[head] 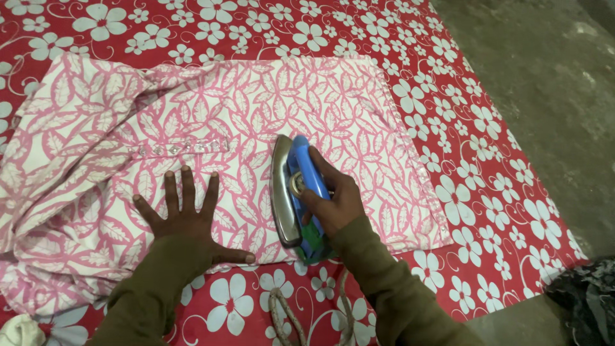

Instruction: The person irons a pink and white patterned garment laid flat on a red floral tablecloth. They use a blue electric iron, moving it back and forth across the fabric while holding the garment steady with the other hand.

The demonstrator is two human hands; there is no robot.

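A pink and white leaf-print garment [211, 128] lies spread on a red sheet with white flowers [487, 192]. My left hand [186, 221] rests flat on the garment with its fingers spread, near the front edge. My right hand [333, 198] grips the blue handle of an electric iron [296, 192]. The iron sits on the garment to the right of the left hand, tilted so its metal soleplate faces left. A row of small clear buttons [173, 148] runs across the cloth above my left hand.
The iron's braided cord [282, 317] loops on the sheet near the front edge. Bare grey floor [551, 77] lies to the right of the sheet. A dark patterned cloth [586, 298] is at the lower right corner, and a white cloth [19, 330] at the lower left.
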